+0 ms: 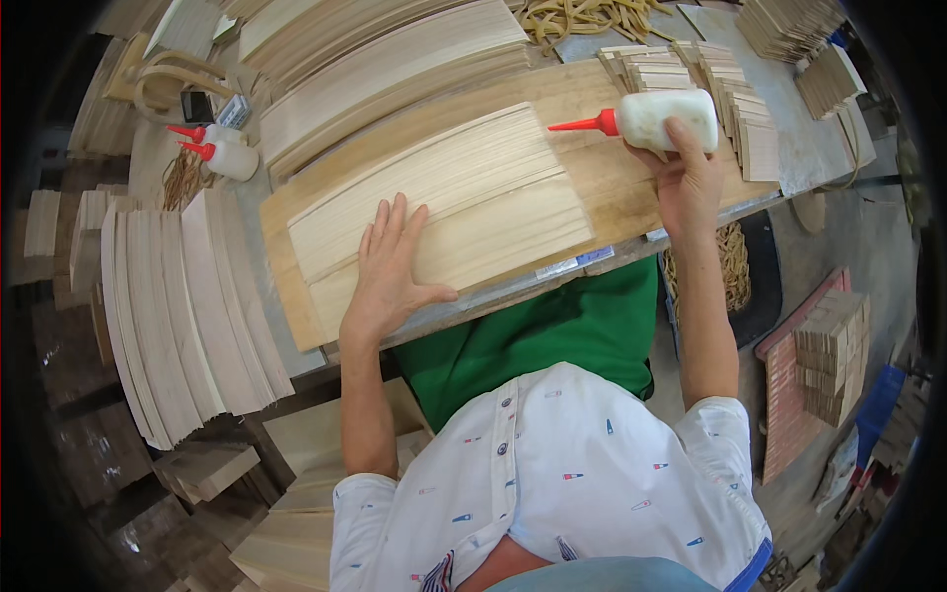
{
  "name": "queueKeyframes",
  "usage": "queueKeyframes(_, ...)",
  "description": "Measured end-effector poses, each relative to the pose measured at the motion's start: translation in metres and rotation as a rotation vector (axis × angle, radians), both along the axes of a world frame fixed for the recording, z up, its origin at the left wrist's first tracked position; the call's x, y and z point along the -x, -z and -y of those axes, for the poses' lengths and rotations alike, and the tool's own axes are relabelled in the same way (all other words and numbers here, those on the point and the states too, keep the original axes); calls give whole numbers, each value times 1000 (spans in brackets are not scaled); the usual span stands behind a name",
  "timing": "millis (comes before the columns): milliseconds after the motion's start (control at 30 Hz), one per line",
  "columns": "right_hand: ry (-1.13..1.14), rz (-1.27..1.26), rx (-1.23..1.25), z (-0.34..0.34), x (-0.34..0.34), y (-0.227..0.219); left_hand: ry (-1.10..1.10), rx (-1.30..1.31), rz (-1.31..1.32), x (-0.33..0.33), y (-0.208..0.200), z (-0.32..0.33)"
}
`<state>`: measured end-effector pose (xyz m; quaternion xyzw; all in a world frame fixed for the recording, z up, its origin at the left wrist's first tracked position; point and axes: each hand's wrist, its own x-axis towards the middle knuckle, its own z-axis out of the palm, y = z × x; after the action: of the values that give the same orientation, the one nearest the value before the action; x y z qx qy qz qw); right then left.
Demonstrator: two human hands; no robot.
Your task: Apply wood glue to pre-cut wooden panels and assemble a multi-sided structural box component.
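Observation:
A stack of thin pale wooden boards (503, 212) lies on a larger brown board (631, 187) in front of me. My left hand (387, 271) rests on the left part of the pale boards, fingers spread and thumb out to the right. In my right hand (686, 178) is a white squeeze bottle (669, 120) with a red pointed nozzle. It is held on its side above the right end of the brown board, the nozzle pointing left toward the pale boards. Fingers and thumb wrap around the bottle's lower side.
More wooden boards (395, 79) are stacked behind, and others (187, 306) stand at the left. Two white bottles with red nozzles (232, 158) sit at the far left. Small wooden pieces (745, 109) line the right. Yellowish strips (592, 18) are piled at the back.

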<state>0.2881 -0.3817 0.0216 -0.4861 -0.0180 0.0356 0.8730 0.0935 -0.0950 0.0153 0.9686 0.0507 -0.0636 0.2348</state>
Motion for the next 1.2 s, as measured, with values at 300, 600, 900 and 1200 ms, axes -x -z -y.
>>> queueKeyframes(300, 166, 37, 69, -36, -26, 23, -34, 9, -28, -3, 0, 6)
queueKeyframes(600, 237, 19, 109, -49, -27, 29, -13, 18, 8, 0, 7, 1)
queueKeyframes(900, 234, 34, 152, -36, -17, 27, -16, 12, 7, 0, 6, 1)
queueKeyframes(1200, 266, 16, 188, -23, -2, 23, -19, 10, 27, 0, 6, 4)
